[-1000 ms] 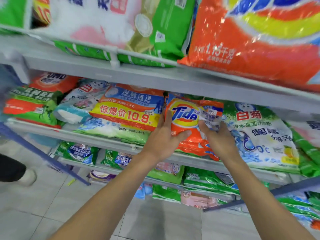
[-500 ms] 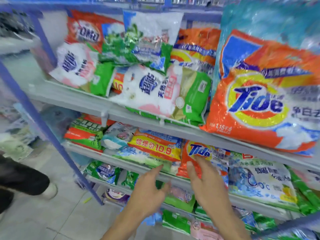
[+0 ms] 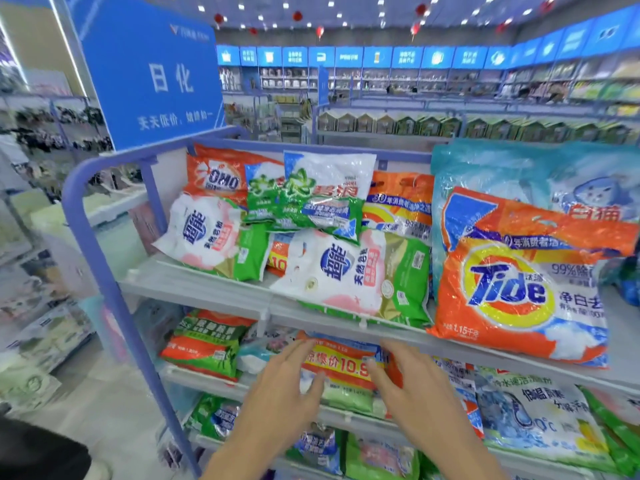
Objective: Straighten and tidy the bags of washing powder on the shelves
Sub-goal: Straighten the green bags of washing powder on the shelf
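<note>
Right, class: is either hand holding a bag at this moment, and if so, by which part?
Nothing is held. The left hand and right hand are both open, fingers straight, in front of the yellow-banner bag.

The top shelf [image 3: 194,285] carries jumbled washing-powder bags [image 3: 346,282]. A big Tide bag [image 3: 512,292] overhangs its edge. The lower shelf [image 3: 194,374] seems similarly stocked.

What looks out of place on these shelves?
On the top shelf, a green-and-white bag lies slanted on top of others, and the white-and-pink bag beneath it sits tilted at the front edge.
</note>
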